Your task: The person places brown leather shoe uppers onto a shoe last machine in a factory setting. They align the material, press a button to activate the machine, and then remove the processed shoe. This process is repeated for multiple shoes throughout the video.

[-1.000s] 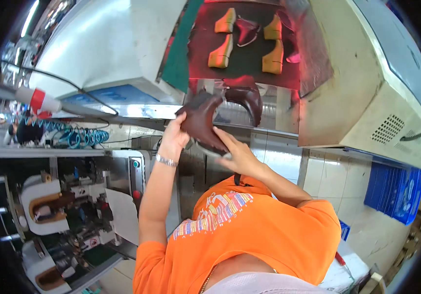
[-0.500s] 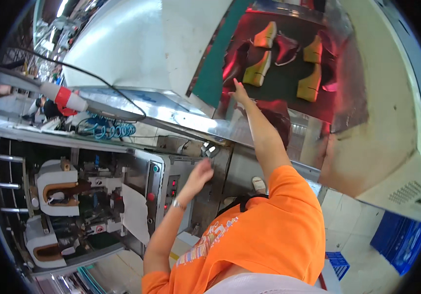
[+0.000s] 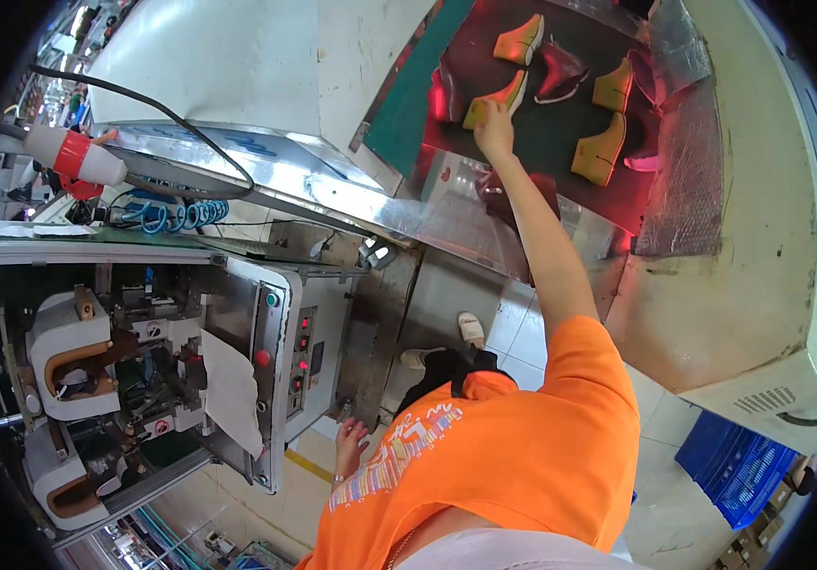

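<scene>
My right hand [image 3: 493, 133] reaches out over a dark conveyor belt [image 3: 546, 133] under red light. Its fingers are closed on the near end of a yellow wedge sole [image 3: 508, 98], which lies on the belt. Just beyond it is another yellow wedge sole [image 3: 521, 40], with a dark red shoe upper [image 3: 560, 72] to the right. Two more wedge soles, one farther [image 3: 613, 87] and one nearer [image 3: 598, 150], lie on the belt's right side. Low beside my body, my left hand [image 3: 351, 443] is empty, its fingers loosely apart.
At the left stands a machine with a control panel [image 3: 304, 351] and padded white shoe holders [image 3: 71, 356]. A pale machine housing [image 3: 760, 209] flanks the belt on the right. Blue crates [image 3: 736, 465] sit on the floor at the lower right.
My right hand has moved right and closed on the yellow wedge sole. My left hand has dropped down and nearer my body. The view has shifted.
</scene>
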`<action>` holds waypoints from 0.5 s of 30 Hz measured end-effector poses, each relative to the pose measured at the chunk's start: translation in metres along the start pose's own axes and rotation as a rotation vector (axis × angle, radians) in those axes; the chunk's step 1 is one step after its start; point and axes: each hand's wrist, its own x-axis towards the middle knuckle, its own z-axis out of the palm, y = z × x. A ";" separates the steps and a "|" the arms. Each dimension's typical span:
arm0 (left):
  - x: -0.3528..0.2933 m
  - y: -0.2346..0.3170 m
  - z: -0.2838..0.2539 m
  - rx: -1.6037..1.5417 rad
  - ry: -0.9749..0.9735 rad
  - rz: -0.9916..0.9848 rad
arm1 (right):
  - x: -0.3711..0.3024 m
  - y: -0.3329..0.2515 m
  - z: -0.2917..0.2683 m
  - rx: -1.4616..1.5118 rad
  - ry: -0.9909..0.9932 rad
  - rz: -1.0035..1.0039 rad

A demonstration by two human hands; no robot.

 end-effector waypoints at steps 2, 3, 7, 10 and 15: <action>0.011 0.000 -0.004 0.114 -0.022 0.104 | 0.001 0.010 0.035 -0.400 0.081 -0.199; 0.019 0.000 -0.012 0.189 -0.057 0.213 | 0.005 0.019 0.061 -0.596 0.136 -0.287; 0.040 -0.065 -0.060 0.282 0.028 0.388 | 0.017 0.023 0.126 -0.717 -0.005 -0.415; 0.020 -0.126 -0.084 0.274 0.095 0.337 | 0.038 0.022 0.147 -0.507 -0.117 -0.221; 0.019 -0.122 -0.039 0.284 0.070 -0.151 | 0.092 0.079 0.140 0.111 0.566 -0.100</action>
